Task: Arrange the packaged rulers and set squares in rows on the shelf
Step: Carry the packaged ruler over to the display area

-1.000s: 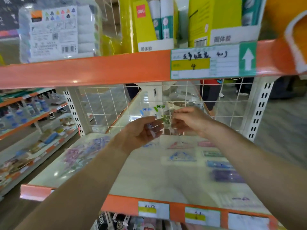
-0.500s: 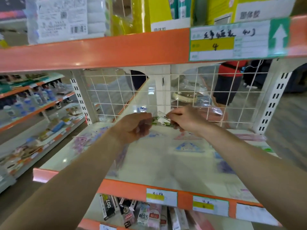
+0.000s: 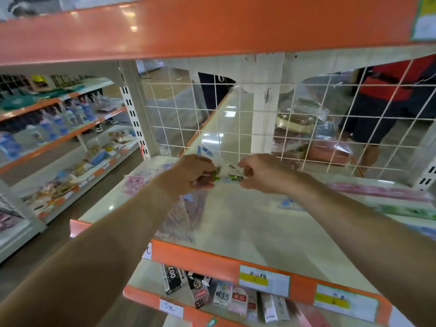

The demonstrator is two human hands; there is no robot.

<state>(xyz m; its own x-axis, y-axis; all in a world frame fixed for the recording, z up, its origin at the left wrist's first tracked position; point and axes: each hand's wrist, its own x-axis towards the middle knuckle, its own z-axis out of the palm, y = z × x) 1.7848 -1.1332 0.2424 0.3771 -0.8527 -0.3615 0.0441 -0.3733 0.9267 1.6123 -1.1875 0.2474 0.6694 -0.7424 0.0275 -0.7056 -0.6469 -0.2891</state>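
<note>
Both hands meet over the far part of the shelf [image 3: 247, 223], toward 12 o'clock, just in front of the wire grid [image 3: 212, 114]. The left hand [image 3: 195, 172] has its grip curled round one end of a clear packet with green print [image 3: 230, 175]; the right hand [image 3: 262, 173] pinches the other end, so the packet stretches between them above the shelf. More clear packets with purple print [image 3: 188, 215] hang at 6 o'clock from the left hand; whether that hand holds them cannot be told. Pink packets [image 3: 135, 182] lie at 9 o'clock. At 3 o'clock lie a long pink ruler packet [image 3: 377, 192] and a green one [image 3: 408, 211].
</note>
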